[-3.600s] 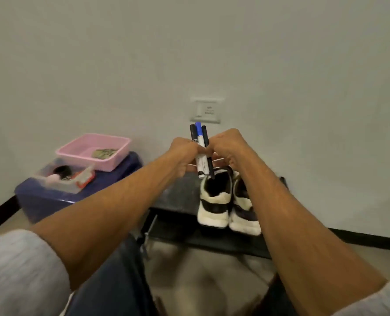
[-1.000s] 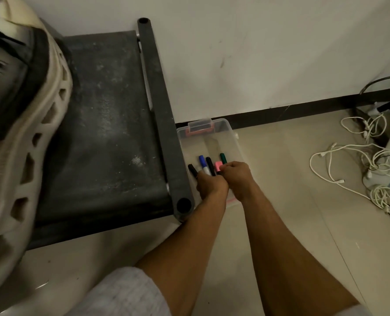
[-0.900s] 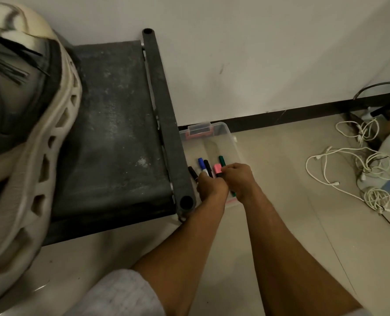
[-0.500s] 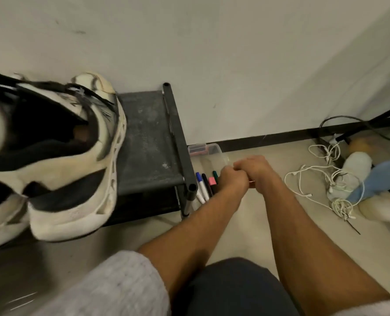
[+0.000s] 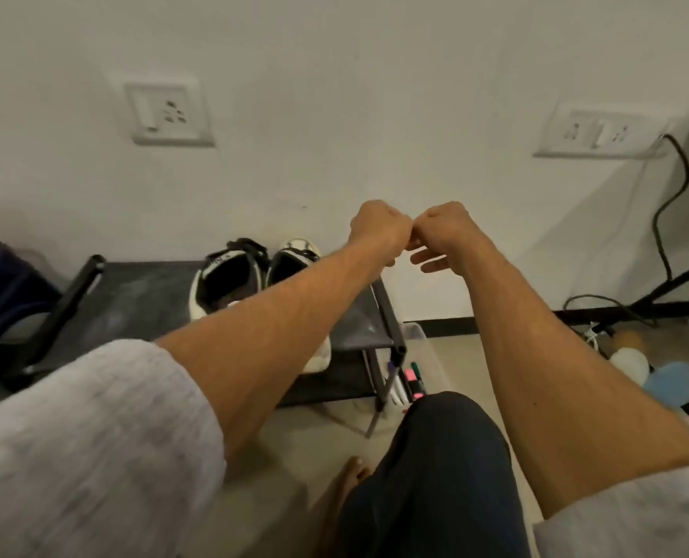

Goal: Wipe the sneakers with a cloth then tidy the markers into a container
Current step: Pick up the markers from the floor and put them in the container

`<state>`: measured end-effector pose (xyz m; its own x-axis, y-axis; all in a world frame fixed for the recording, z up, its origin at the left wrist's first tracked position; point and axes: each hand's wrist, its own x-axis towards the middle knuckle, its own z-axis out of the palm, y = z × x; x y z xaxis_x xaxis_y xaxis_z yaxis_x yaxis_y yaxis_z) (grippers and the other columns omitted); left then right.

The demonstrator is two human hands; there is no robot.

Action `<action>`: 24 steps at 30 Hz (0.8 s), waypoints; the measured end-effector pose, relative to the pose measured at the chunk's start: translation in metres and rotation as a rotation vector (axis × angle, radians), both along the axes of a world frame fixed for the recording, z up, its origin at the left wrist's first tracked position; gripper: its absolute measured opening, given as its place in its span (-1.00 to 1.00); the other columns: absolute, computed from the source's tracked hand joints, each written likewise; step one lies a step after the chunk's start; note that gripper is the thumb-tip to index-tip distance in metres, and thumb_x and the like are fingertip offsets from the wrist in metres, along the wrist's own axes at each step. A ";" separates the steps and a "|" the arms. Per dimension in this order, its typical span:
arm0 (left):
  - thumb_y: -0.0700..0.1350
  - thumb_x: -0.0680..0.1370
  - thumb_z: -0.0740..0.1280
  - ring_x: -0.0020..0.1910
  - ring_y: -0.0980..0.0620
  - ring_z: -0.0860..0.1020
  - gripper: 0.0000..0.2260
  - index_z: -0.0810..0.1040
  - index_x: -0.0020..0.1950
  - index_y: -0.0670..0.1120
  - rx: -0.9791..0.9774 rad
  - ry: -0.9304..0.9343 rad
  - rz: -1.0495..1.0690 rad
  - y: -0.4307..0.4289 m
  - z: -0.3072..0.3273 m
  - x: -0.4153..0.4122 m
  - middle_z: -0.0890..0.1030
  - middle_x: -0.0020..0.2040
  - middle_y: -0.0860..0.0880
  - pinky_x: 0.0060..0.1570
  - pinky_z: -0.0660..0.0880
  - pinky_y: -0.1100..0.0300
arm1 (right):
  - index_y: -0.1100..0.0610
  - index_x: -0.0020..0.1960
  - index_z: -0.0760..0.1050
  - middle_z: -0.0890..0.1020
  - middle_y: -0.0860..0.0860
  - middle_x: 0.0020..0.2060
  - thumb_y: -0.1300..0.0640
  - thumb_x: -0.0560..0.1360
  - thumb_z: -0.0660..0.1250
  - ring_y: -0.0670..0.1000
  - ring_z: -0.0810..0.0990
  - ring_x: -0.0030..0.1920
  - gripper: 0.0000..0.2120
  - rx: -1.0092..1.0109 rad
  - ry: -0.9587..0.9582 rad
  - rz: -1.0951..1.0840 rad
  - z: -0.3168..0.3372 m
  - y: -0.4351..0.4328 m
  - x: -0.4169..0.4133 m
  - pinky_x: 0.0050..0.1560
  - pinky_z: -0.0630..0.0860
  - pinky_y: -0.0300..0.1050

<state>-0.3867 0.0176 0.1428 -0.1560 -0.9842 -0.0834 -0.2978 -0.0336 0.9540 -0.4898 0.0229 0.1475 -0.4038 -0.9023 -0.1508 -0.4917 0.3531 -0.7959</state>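
Hands (image 5: 411, 231) raised, markers (image 5: 409, 380) far below

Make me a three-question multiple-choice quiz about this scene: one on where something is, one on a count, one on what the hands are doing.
1. Where are the sneakers?
A. on the dark rack by the wall
B. on the floor by the cables
C. in the person's lap

2. How many wall sockets show?
A. none
B. two
C. four

3. What are the hands holding?
A. a bundle of markers
B. a sneaker
C. nothing visible

Answers:
1 A: the pair sits on the rack.
2 B: one socket left, another socket right.
3 C: the left hand and right hand meet in the air; the markers lie in the clear box below.
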 end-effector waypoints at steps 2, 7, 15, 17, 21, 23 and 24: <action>-0.27 0.55 0.23 -0.12 -0.10 0.63 -0.87 0.55 0.01 -0.16 -0.068 -0.037 0.033 0.003 0.021 0.039 0.61 -0.07 -0.13 -0.11 0.64 0.00 | 0.29 0.03 0.57 0.68 0.16 -0.12 0.28 0.51 0.31 0.10 0.69 -0.21 -0.86 -0.033 0.008 0.057 0.019 0.003 0.034 -0.20 0.64 -0.03; -0.25 0.56 0.24 -0.15 -0.07 0.61 -0.85 0.54 0.09 -0.19 -0.191 -0.192 0.056 0.013 0.069 0.150 0.60 -0.04 -0.13 -0.27 0.58 0.12 | 0.28 0.09 0.55 0.67 0.14 -0.12 0.27 0.52 0.33 0.09 0.69 -0.20 -0.84 -0.124 0.000 0.208 0.058 0.004 0.125 -0.20 0.64 -0.04; -0.24 0.57 0.26 -0.22 -0.04 0.61 -0.85 0.56 0.10 -0.22 -0.230 -0.372 0.305 0.024 0.096 0.332 0.61 -0.02 -0.16 -0.33 0.55 0.18 | 0.26 0.11 0.55 0.67 0.12 -0.13 0.25 0.53 0.34 0.07 0.69 -0.22 -0.82 -0.185 -0.021 0.511 0.079 0.002 0.289 -0.21 0.65 -0.04; -0.24 0.57 0.27 -0.20 -0.04 0.62 -0.86 0.56 0.09 -0.21 -0.221 -0.399 0.373 0.028 0.096 0.374 0.62 -0.02 -0.16 -0.32 0.56 0.18 | 0.25 0.09 0.56 0.66 0.11 -0.13 0.25 0.54 0.32 0.07 0.69 -0.20 -0.85 -0.179 -0.016 0.579 0.075 0.002 0.332 -0.19 0.65 -0.04; -0.23 0.57 0.29 -0.19 -0.05 0.62 -0.86 0.56 0.09 -0.20 -0.176 -0.451 0.495 0.041 0.091 0.455 0.61 -0.02 -0.15 -0.32 0.56 0.19 | 0.23 0.04 0.58 0.66 0.11 -0.11 0.26 0.53 0.32 0.07 0.69 -0.20 -0.89 -0.148 -0.019 0.703 0.064 0.005 0.418 -0.18 0.65 -0.05; -0.24 0.57 0.29 -0.21 -0.05 0.61 -0.85 0.56 0.10 -0.22 -0.147 -0.466 0.540 0.050 0.086 0.490 0.61 -0.02 -0.16 -0.34 0.55 0.19 | 0.23 0.04 0.58 0.66 0.11 -0.09 0.29 0.51 0.34 0.08 0.69 -0.19 -0.87 -0.115 -0.029 0.760 0.057 0.008 0.456 -0.18 0.66 -0.05; -0.25 0.57 0.29 -0.21 -0.06 0.61 -0.85 0.56 0.11 -0.23 -0.130 -0.472 0.560 0.055 0.083 0.506 0.61 -0.03 -0.16 -0.35 0.54 0.19 | 0.24 0.05 0.58 0.66 0.12 -0.08 0.32 0.49 0.35 0.09 0.69 -0.19 -0.85 -0.099 -0.037 0.787 0.054 0.010 0.474 -0.18 0.66 -0.04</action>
<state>0.1196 0.0730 0.2260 0.3958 -0.9123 0.1056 -0.6487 -0.1963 0.7353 -0.0154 0.0327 0.2014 0.3618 -0.9306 -0.0560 -0.5404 -0.1604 -0.8260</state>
